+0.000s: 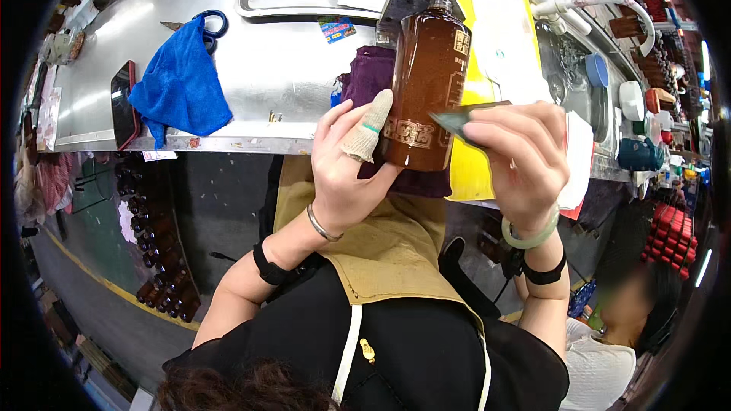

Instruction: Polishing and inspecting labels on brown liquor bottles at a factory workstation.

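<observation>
The left hand (346,164) grips an upright brown glass bottle (426,84) already bearing 1 gold label; the right hand (518,156) pinches a thin dark-green card (457,120) against its side, work seemingly unfinished

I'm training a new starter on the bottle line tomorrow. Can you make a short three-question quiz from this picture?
1. True or false: the left hand steadies the brown bottle, and a fabric cot covers its thumb.
2. Which does the right hand hold against the bottle?
A. scissors
B. a thin dark flat card
C. a sponge
3. Fill in: the blue cloth lies on the steel worktop, partly over a pair of ____ with blue handles.

Key
1. True
2. B
3. scissors
</observation>
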### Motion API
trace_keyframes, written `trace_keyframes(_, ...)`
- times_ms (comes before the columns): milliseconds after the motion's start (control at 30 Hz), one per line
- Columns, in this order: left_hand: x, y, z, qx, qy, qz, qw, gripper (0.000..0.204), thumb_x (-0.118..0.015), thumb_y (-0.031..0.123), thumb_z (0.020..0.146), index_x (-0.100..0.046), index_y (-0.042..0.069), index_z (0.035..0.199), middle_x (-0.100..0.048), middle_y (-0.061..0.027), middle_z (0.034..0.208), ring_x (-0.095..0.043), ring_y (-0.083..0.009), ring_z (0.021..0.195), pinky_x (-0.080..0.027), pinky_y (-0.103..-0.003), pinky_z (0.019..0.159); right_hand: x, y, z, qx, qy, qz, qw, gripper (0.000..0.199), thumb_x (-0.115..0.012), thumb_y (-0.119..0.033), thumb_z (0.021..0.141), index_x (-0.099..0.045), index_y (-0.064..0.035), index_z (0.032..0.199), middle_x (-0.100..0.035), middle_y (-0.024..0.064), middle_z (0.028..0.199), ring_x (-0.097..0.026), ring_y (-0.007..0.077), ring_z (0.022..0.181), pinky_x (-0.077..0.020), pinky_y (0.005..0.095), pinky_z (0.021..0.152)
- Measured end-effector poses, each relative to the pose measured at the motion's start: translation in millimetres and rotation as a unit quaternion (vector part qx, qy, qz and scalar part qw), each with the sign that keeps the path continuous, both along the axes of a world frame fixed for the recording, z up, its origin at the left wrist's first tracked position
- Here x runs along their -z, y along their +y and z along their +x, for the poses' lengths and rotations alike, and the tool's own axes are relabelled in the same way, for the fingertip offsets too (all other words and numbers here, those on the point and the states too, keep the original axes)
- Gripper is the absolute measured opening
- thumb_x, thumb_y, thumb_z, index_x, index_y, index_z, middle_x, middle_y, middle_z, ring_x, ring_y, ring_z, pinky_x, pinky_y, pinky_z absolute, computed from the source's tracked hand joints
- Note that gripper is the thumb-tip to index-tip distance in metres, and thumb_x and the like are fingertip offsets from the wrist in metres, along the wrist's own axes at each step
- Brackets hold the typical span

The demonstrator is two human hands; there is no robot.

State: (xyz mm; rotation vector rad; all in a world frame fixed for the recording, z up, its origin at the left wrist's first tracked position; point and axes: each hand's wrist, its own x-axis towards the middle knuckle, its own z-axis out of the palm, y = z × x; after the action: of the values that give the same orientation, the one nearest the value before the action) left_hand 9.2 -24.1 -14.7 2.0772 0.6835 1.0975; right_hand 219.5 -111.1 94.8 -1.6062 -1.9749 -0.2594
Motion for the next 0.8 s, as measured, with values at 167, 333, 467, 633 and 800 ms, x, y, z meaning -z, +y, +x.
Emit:
trace_keyframes(167, 1, 0, 6, -0.02, -0.023, 0.02, 0.999, 0.08, -0.088, 0.01, 0.064, -0.067, 0.002, 0.141, -0.069, -0.013, 0.13, -0.061, -0.033, 0.113, -0.047, -0.046, 0.103, 13, -32, -26, -0.137, -0.009, -0.092, 0.986, 0.035, -0.073, -0.016, 0.074, -0.08, -0.0163, 0.109, -0.076, -0.0057, 0.105, -0.063, 0.0117, 0.082, -0.0435, 0.031, 0.079)
trace_keyframes(333, 3, -4, 9, -0.015, -0.074, -0.05, 0.996, 0.091, -0.09, 0.003, 0.067, -0.054, 0.0, 0.151, -0.068, -0.012, 0.137, -0.061, -0.0326, 0.124, -0.047, -0.043, 0.108, 18, -14, -8, -0.045, -0.021, -0.005, 0.999, 0.038, -0.074, -0.01, 0.071, -0.08, -0.0148, 0.109, -0.077, -0.0036, 0.106, -0.063, 0.0149, 0.081, -0.0439, 0.0322, 0.081)
trace_keyframes(467, 2, -1, 16, 0.002, -0.087, -0.05, 0.995, 0.091, -0.093, 0.012, 0.069, -0.054, -0.002, 0.15, -0.064, -0.0153, 0.141, -0.061, -0.034, 0.124, -0.047, -0.044, 0.109, 16, -26, -22, -0.134, -0.006, -0.05, 0.99, 0.036, -0.076, -0.012, 0.071, -0.08, -0.0156, 0.107, -0.077, -0.0043, 0.106, -0.063, 0.0136, 0.081, -0.0452, 0.0314, 0.079)
trace_keyframes(633, 6, 3, 12, 0.009, -0.042, -0.018, 0.999, 0.094, -0.093, 0.012, 0.07, -0.051, -0.003, 0.152, -0.063, -0.0163, 0.143, -0.062, -0.035, 0.126, -0.047, -0.045, 0.112, 20, -7, -4, -0.056, -0.031, 0.018, 0.998, 0.036, -0.075, -0.014, 0.071, -0.08, -0.0144, 0.107, -0.074, -0.0065, 0.099, -0.061, 0.0126, 0.081, -0.0452, 0.03, 0.076)
trace_keyframes(800, 3, 7, 3, 0.016, 0.025, -0.049, 0.998, 0.104, -0.096, 0.011, 0.068, -0.043, -0.004, 0.157, -0.061, -0.0189, 0.146, -0.061, -0.0328, 0.131, -0.048, -0.042, 0.113, 3, 20, -19, -0.103, 0.038, -0.08, 0.991, 0.024, -0.078, -0.015, 0.082, -0.076, -0.0111, 0.105, -0.072, -0.0019, 0.093, -0.061, 0.017, 0.076, -0.0463, 0.034, 0.074)
